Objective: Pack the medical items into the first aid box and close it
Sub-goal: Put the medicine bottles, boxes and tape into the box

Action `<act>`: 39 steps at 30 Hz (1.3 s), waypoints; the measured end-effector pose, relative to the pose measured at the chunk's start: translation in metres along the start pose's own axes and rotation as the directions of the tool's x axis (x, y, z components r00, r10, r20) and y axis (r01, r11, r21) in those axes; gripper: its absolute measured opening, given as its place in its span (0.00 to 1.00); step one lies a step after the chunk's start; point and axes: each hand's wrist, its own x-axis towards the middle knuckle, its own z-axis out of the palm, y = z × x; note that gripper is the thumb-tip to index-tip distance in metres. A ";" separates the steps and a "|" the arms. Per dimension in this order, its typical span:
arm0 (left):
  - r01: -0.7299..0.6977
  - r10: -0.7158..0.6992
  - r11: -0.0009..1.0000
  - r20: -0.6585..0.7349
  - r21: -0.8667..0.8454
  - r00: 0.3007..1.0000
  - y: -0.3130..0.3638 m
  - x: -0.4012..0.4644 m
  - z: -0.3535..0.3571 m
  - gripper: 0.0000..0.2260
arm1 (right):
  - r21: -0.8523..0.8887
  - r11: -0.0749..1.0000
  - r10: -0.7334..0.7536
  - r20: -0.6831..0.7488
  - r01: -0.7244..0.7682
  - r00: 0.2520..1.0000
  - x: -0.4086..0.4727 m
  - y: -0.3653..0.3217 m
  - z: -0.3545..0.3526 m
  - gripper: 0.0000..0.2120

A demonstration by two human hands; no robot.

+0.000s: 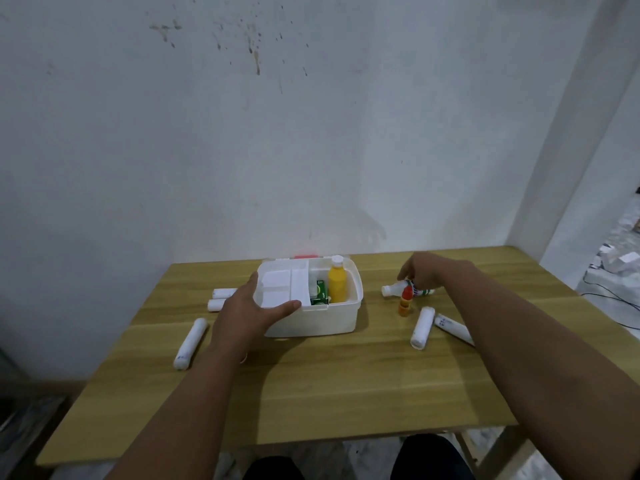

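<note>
Gripping a white bottle [407, 288] lying sideways, cap pointing left, right hand [420, 271], left hand [247, 313] clasping first aid box [311, 317] corner

Looks like a plain room in a home or small workspace, not a clinic or lab: bare white plaster wall [277, 133] w/ dark stains and splatter, cheap wood-grain table [346, 375] pushed against it, pale tiled floor [620, 268] at right w/ loose cables and white packaging lying about. Can't tell more exactly which kind of room
</note>
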 end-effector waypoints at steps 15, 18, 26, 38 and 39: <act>-0.011 0.011 0.999 0.001 -0.030 1.000 0.003 -0.002 0.001 0.56 | 0.285 0.958 0.093 -0.405 0.029 0.909 -0.004 0.013 -0.007 0.20; -0.016 0.016 1.000 0.001 -0.016 1.000 0.002 -0.002 0.002 0.56 | 0.458 0.868 0.062 -0.484 0.192 0.873 -0.017 -0.005 -0.025 0.22; 0.025 -0.026 1.000 0.014 0.004 1.000 0.001 -0.001 0.001 0.65 | 0.487 0.778 -0.147 -0.472 0.396 0.869 -0.037 -0.075 -0.051 0.22; 0.016 -0.016 1.000 0.015 -0.012 1.000 0.002 -0.002 0.000 0.62 | 0.319 0.872 -0.287 -0.279 0.370 0.916 -0.037 -0.116 -0.020 0.22; 0.019 -0.019 1.000 0.015 -0.015 1.000 0.002 -0.003 0.000 0.63 | 0.297 0.882 -0.289 -0.273 0.366 0.918 -0.037 -0.116 -0.016 0.20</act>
